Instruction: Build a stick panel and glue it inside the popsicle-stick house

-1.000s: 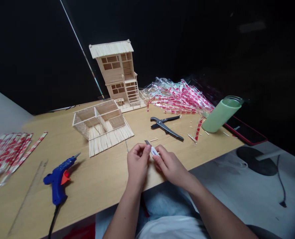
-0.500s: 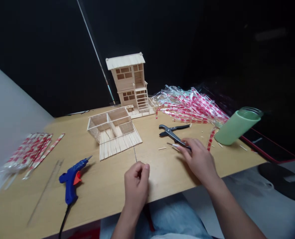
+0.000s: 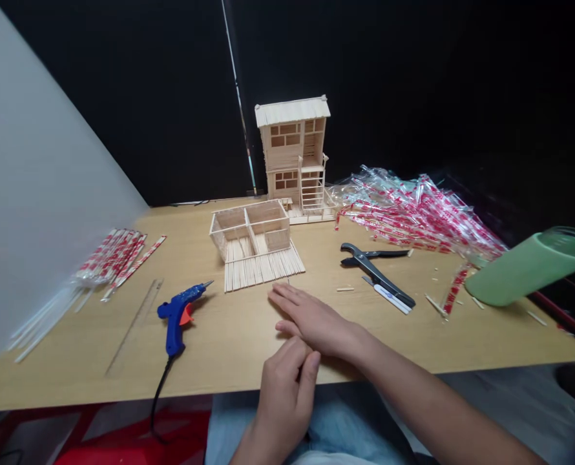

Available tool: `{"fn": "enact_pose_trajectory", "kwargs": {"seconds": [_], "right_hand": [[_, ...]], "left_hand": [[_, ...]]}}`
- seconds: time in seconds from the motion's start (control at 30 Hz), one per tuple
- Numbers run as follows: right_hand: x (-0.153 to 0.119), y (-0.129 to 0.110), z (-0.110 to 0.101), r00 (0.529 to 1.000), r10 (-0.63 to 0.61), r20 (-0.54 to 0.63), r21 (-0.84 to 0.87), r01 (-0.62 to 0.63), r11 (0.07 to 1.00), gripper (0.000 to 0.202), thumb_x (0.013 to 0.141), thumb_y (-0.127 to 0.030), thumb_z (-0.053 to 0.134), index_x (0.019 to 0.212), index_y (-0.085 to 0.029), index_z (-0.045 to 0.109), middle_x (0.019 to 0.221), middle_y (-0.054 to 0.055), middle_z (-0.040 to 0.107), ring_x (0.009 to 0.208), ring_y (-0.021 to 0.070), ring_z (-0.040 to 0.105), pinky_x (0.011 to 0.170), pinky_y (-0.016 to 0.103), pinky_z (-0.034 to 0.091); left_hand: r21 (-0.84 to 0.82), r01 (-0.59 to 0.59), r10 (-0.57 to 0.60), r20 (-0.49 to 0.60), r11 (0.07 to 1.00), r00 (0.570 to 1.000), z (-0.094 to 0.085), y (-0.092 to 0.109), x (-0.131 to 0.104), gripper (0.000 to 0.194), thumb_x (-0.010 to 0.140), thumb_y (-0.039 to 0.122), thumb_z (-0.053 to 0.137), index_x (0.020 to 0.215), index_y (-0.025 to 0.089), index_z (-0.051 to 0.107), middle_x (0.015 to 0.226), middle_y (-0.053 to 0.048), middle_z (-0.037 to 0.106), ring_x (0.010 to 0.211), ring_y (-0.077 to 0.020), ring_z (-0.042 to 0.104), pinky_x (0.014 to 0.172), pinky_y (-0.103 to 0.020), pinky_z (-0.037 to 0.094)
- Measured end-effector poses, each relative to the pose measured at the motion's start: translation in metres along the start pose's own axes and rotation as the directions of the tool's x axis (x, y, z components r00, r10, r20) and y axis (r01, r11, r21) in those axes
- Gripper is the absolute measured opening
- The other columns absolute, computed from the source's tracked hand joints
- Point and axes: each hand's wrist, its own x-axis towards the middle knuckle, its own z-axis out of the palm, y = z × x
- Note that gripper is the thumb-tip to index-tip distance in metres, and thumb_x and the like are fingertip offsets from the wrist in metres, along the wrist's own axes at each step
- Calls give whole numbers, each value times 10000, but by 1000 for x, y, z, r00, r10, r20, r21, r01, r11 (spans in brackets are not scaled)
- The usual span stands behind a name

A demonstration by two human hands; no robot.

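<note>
Knife (image 3: 391, 299): in both hands one second ago, at the right hand's fingertips half a second ago, now released and lying on the surface (image 3: 239, 336) just beside the pliers (image 3: 377, 274). Right hand (image 3: 311, 320): withdrawn from the pliers, now extended palm down before the open model (image 3: 253, 239), its fingers covering most of the thin rod there. Left hand (image 3: 287, 384): now overlapping the right in view; contact undetermined.
</note>
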Motion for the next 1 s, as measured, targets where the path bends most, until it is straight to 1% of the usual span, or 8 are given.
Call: {"fn": "enact_pose_trajectory", "kwargs": {"seconds": [0.07,0.13,0.2,0.27,0.4,0.53,0.77,1.0], "right_hand": [[1,1,1,997,71,6,-92,-71,993,664,952,-425,571,1512,-112,402,1591,155,339,1485,280,303,1214,480,258],[-6,5,-4,974,217,-70,-234,-228,945,653,945,-439,579,1456,-47,470,1522,216,439,1434,334,387,1194,515,266],[-14,13,-14,927,336,-164,-344,-373,862,527,955,-408,567,1289,-3,617,1352,263,600,1299,370,531,1129,510,345],[-18,23,-28,907,365,-210,-383,-420,823,373,972,-354,537,1084,-46,717,1138,226,711,1114,343,644,1014,456,442],[-7,42,-56,899,308,-313,-313,-404,860,264,971,-296,527,1041,-151,737,1054,136,747,993,258,685,873,340,477],[30,49,-72,886,279,-371,-239,-381,893,294,984,-310,490,1165,-220,703,1089,84,760,975,233,697,787,299,469],[107,44,-70,938,199,-284,-383,-301,873,463,976,-256,415,1432,-273,493,1037,98,760,910,266,688,732,321,443],[138,45,-68,951,218,-221,-409,-293,864,390,1007,-245,321,1250,-238,626,1042,135,735,934,281,663,749,334,431]], "left_hand": [[30,-16,15,20,999,1000,-4,-3,-2,251,1009,202,389,783,192,499,756,-22,565,716,-136,520,648,-237,373],[43,7,-8,24,999,1000,-9,-6,-5,262,1013,205,379,786,192,508,743,-21,566,696,-132,531,632,-235,374],[30,46,-47,21,998,999,-13,-10,-8,273,1019,216,375,793,191,525,718,-13,560,664,-125,534,619,-232,374],[13,71,-71,10,997,997,-16,-13,-10,276,1021,229,383,805,189,549,708,-8,565,654,-120,541,618,-227,379],[7,100,-100,-34,995,994,-20,-21,-10,268,1017,249,408,832,186,592,719,-12,599,668,-122,569,630,-222,397],[5,134,-133,-54,991,990,-20,-29,-9,276,1016,269,420,827,186,604,720,-18,620,681,-129,591,626,-223,404],[25,110,-109,-42,994,993,-18,-34,-14,263,1014,258,415,839,194,600,726,-16,625,675,-129,595,626,-224,409],[85,68,-66,-33,994,997,-17,-36,-14,259,1010,238,410,827,197,589,709,-12,615,666,-132,584,622,-231,401]]}}
